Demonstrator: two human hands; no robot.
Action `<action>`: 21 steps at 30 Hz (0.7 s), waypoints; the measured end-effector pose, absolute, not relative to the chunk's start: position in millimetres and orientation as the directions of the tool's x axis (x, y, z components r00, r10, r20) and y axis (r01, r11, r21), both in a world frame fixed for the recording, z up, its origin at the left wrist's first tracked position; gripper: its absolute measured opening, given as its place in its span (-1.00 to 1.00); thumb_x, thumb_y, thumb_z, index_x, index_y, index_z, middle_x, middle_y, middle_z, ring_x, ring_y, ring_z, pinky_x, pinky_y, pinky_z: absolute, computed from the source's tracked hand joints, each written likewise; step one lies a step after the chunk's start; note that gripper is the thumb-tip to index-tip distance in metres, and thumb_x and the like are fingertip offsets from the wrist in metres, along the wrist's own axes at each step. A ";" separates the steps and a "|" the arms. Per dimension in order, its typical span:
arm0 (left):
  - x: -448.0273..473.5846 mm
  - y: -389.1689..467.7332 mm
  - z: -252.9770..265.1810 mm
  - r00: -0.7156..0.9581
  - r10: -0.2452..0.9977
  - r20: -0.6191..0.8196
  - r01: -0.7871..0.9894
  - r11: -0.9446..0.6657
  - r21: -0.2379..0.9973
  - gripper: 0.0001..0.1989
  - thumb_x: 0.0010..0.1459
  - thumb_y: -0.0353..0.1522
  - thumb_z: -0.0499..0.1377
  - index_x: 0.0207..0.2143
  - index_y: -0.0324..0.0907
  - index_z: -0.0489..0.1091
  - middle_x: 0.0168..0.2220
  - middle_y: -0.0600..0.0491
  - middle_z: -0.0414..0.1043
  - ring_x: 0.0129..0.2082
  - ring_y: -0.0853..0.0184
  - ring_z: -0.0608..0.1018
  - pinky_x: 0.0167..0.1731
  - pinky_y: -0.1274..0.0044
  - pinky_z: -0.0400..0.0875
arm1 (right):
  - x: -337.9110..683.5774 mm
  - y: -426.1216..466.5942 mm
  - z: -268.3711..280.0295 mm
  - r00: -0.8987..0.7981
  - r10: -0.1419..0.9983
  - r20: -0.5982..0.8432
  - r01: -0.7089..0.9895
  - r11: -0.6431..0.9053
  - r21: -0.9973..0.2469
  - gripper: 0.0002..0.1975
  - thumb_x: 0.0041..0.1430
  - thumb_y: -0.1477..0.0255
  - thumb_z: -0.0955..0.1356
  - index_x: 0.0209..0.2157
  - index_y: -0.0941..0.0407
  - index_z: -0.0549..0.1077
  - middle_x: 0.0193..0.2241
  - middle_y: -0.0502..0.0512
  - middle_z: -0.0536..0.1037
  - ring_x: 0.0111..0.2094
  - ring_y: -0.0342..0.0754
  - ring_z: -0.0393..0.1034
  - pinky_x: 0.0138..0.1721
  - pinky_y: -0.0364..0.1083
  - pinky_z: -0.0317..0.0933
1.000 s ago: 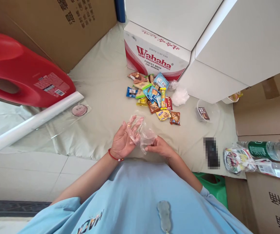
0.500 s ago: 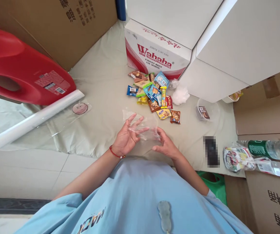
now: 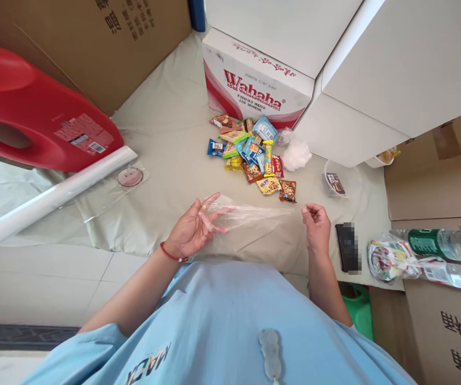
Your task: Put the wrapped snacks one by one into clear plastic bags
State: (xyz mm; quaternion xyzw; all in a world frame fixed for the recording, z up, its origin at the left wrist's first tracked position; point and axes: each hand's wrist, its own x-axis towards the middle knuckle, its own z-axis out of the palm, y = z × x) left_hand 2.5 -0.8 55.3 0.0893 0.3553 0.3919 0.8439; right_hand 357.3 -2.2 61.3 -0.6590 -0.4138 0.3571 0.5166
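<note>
A thin, clear plastic film (image 3: 250, 216) stretches sideways between my hands, above the cloth-covered surface. My left hand (image 3: 192, 230), with a red cord bracelet at the wrist, is palm up with its fingers spread. The film lies around those fingers; whether they are inside it or behind it I cannot tell. On the other side, my right hand (image 3: 316, 222) has its fingers closed in a pinch at the film's far end. Beyond the film lies a pile of small wrapped snacks (image 3: 250, 152), the nearest being a brown packet (image 3: 288, 191).
A white roll (image 3: 57, 195) and a red jug (image 3: 46, 112) are at the left. Behind the snacks stands a Wahaba-style water carton (image 3: 254, 85). To the right are a clear round tub (image 3: 348, 184), a dark blurred object (image 3: 347, 247) and plastic bottles (image 3: 450, 246).
My hands have moved apart, the right one to the right and the left one slightly left. The film is drawn out longer between them, and my right fingers have closed.
</note>
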 end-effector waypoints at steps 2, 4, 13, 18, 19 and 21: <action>8.6 -2.4 60.5 0.458 0.715 -0.528 -0.639 0.678 0.363 -0.42 0.30 0.03 0.18 0.31 0.16 0.26 0.33 -0.19 0.37 -0.13 0.05 0.72 -0.75 0.71 0.21 | 345.3 -17.0 67.5 0.231 0.963 0.137 0.360 0.046 -0.932 -0.59 0.14 0.16 0.53 -0.04 0.02 0.51 -0.17 0.11 0.51 -0.16 0.02 0.40 -0.09 0.02 0.36; 18.9 -2.4 69.1 0.459 0.722 -0.518 -0.671 0.664 0.330 -0.44 0.29 0.05 0.18 0.27 0.17 0.30 0.37 -0.16 0.32 0.10 -0.07 0.62 -0.74 0.75 0.16 | 321.1 -30.9 69.2 -0.123 0.969 0.216 0.485 0.248 -0.839 -0.44 0.08 0.14 0.57 0.10 -0.03 0.49 0.02 0.21 0.51 0.06 0.16 0.39 0.14 0.18 0.32; 41.3 8.3 104.5 0.446 0.793 -0.415 -0.760 0.581 0.291 -0.47 0.33 0.07 0.08 0.21 0.06 0.36 0.35 -0.11 0.33 0.40 -0.11 0.33 -0.56 0.64 0.47 | 261.4 -14.1 30.5 -0.193 0.911 0.364 0.630 0.399 -0.666 -0.78 0.42 0.36 0.29 -0.06 0.01 0.56 -0.12 0.19 0.62 0.04 0.11 0.46 0.31 0.28 0.18; 27.5 14.9 99.6 0.369 0.868 -0.332 -0.818 0.473 0.327 -0.54 0.25 -0.36 0.03 0.18 -0.06 0.41 0.38 -0.04 0.31 0.43 0.03 0.30 -0.37 0.54 0.62 | 273.6 -10.0 43.4 -0.141 0.985 0.103 0.400 0.152 -0.904 -0.72 0.49 0.21 0.22 -0.08 0.06 0.48 -0.28 0.10 0.62 -0.27 -0.03 0.53 -0.14 0.00 0.47; 27.0 15.3 98.4 0.361 0.874 -0.324 -0.827 0.461 0.321 -0.51 0.21 -0.38 0.04 0.17 -0.07 0.42 0.39 -0.02 0.31 0.43 0.04 0.30 -0.36 0.54 0.62 | 273.8 -11.8 45.5 -0.162 0.981 0.103 0.407 0.161 -0.899 -0.71 0.47 0.18 0.24 -0.05 0.06 0.46 -0.23 0.13 0.61 -0.24 -0.01 0.54 -0.15 0.00 0.48; 30.5 14.9 97.8 0.369 0.871 -0.324 -0.834 0.464 0.298 -0.51 0.20 -0.36 0.04 0.17 -0.05 0.43 0.38 -0.02 0.32 0.44 0.03 0.28 -0.31 0.51 0.63 | 270.7 -15.9 47.5 -0.209 0.957 0.201 0.521 0.283 -0.805 -0.58 0.38 0.10 0.34 0.10 0.07 0.42 -0.04 0.25 0.57 -0.01 0.10 0.51 0.03 0.12 0.45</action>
